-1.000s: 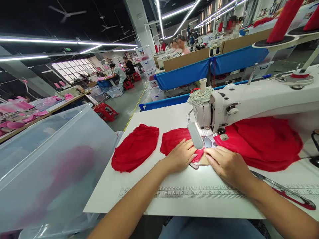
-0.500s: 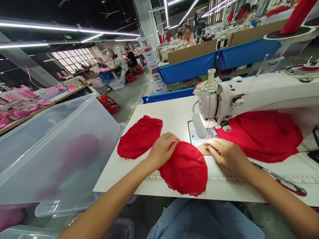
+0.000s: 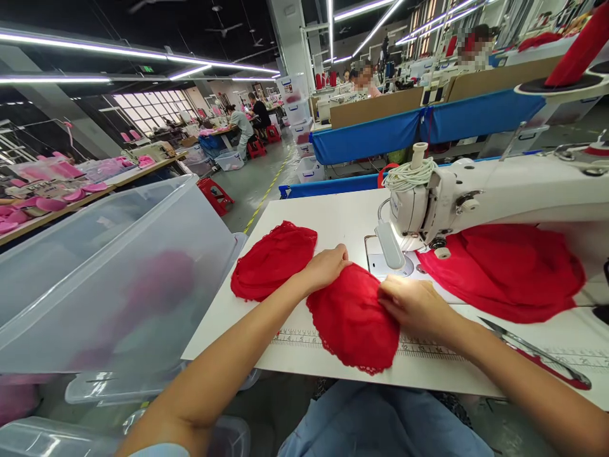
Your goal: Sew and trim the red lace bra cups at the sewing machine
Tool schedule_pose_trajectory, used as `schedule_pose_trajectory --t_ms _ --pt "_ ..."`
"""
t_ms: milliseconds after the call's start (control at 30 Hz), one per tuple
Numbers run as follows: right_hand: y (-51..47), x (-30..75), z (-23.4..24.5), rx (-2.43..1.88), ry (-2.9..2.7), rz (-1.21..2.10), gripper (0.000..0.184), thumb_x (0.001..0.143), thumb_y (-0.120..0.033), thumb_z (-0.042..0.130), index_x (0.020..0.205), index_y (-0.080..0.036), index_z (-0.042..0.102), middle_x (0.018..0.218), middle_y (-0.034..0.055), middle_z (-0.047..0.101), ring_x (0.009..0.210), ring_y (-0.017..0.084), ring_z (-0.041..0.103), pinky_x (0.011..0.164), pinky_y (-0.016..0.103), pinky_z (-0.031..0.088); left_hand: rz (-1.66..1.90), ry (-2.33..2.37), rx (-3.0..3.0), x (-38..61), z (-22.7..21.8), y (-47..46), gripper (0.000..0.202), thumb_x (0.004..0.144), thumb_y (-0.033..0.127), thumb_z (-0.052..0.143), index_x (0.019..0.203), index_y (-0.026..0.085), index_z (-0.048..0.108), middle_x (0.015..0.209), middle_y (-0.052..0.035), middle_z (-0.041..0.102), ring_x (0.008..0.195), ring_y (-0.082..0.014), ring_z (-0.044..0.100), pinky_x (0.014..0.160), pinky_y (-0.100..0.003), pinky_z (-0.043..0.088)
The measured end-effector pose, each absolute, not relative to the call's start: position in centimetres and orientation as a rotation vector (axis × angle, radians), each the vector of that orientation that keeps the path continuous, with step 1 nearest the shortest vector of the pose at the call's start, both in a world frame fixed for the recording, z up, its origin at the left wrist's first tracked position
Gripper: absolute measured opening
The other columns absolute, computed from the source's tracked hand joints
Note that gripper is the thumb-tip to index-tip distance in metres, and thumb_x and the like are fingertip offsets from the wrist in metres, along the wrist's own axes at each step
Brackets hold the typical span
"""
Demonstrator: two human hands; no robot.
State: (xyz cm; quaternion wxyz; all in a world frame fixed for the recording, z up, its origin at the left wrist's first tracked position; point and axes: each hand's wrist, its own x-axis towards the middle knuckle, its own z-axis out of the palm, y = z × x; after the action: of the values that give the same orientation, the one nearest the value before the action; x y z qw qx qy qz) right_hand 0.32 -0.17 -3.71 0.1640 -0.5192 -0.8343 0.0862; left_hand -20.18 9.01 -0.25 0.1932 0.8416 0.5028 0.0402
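A round red lace piece point(image 3: 354, 320) lies at the near edge of the white sewing table point(image 3: 333, 219), over the printed ruler point(image 3: 428, 350). My left hand point(image 3: 326, 266) pinches its upper left edge with closed fingers. My right hand point(image 3: 413, 304) grips its right edge, just in front of the needle plate. The white sewing machine point(image 3: 476, 190) stands directly behind my right hand. A stack of similar red pieces point(image 3: 273, 260) rests to the left of my left hand.
A large heap of red fabric point(image 3: 504, 270) lies under the machine arm at right. Scissors with red handles point(image 3: 537, 358) lie at the near right. A clear plastic bin point(image 3: 109, 279) stands at the table's left. Other people work at benches far behind.
The red piece was pulled out from under the needle toward me. My right hand left the tan piece by the needle plate and took the red piece's right edge.
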Motion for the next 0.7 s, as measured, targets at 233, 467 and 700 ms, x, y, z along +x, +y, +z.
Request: schedule_pose_trajectory --t_ms 233,467,700 --pt "-4.2 3.0 -3.9 -1.535 -2.185 0.236 0.014 0.089 -0.028 0.046 0.077 -0.024 0.052 0.068 -0.0022 0.058 0.052 0.012 0.052 0.047 0.023 0.033 0.133 1.243 2.505 -17.5 -1.1 11.1 0.024 0.093 0.022 0.037 0.083 0.020 0.059 0.098 -0.0048 0.062 0.092 -0.0199 0.060 0.081 -0.030 0.046" --pt "-5.0 3.5 -3.9 -1.618 -2.105 0.249 0.023 0.091 -0.034 0.044 0.075 -0.025 0.057 0.060 -0.0031 0.059 0.049 0.014 0.053 0.045 0.024 0.031 0.162 1.251 2.627 -15.8 -0.9 12.1 0.016 0.091 0.018 0.042 0.084 0.019 0.057 0.096 -0.0063 0.060 0.093 -0.0233 0.057 0.085 -0.036 0.046" --pt "-2.4 4.0 -3.9 -1.724 -1.930 0.262 0.017 0.084 -0.027 0.046 0.079 -0.024 0.062 0.075 0.0001 0.065 0.060 0.015 0.057 0.051 0.025 0.036 0.287 0.904 2.739 -15.4 -1.1 9.7 0.015 0.092 0.017 0.048 0.080 0.019 0.056 0.096 -0.0049 0.059 0.093 -0.0196 0.056 0.084 -0.030 0.046"
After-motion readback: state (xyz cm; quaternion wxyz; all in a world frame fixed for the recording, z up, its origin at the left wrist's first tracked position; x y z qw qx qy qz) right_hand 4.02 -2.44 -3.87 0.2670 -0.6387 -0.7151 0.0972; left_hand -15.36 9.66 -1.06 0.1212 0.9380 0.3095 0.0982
